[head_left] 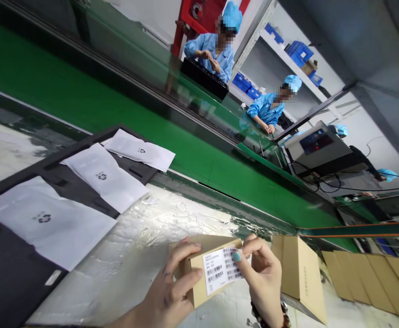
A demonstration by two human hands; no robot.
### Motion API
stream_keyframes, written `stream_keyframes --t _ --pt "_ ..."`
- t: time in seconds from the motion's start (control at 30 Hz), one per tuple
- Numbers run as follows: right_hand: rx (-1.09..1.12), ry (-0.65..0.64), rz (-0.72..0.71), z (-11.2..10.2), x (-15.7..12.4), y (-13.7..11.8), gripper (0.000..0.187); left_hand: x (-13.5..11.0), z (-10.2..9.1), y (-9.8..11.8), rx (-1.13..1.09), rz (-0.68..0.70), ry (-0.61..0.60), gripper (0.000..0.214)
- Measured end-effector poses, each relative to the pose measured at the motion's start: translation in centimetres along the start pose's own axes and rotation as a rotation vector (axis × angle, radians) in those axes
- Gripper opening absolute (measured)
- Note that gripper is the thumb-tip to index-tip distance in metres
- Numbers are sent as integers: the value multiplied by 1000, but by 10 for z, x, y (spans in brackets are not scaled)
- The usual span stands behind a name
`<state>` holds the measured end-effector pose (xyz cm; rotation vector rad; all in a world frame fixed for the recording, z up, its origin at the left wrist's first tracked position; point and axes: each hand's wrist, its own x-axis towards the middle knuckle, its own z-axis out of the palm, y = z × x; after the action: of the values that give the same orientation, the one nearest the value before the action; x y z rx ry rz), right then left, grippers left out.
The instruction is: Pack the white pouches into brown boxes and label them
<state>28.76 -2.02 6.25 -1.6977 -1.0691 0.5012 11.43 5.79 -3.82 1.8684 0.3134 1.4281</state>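
The left hand (172,287) is gripping a small tan rectangular cardboard box (201,298) from its left side, the fingers curling over the top and onto the near end. The box is sitting directly between the two hands, tilting slightly, with its labelled end facing the wearer. The right hand (264,271) is bringing thumb and forefinger together at the upper right corner of a white rectangular paper label (216,273) printed with black barcodes; the thumb is pressing on the label's face, and whether that corner is lying flat cannot be told. Just beyond the right hand, a second tan cardboard box (308,278) is standing on the right. Well to the left of the left hand, three white plastic pouches (65,228) are lying on a black flat tray (11,273).
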Motion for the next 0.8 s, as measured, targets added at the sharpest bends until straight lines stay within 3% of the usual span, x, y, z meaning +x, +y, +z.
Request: stream_keyframes --t 0.3,0.8 --pt "15 -14 -15 -1 -1 3 14 -3 -8 2 39 -39 -107 60" --pt "20 -7 -21 -1 0 2 13 9 -12 6 78 -26 -113 48"
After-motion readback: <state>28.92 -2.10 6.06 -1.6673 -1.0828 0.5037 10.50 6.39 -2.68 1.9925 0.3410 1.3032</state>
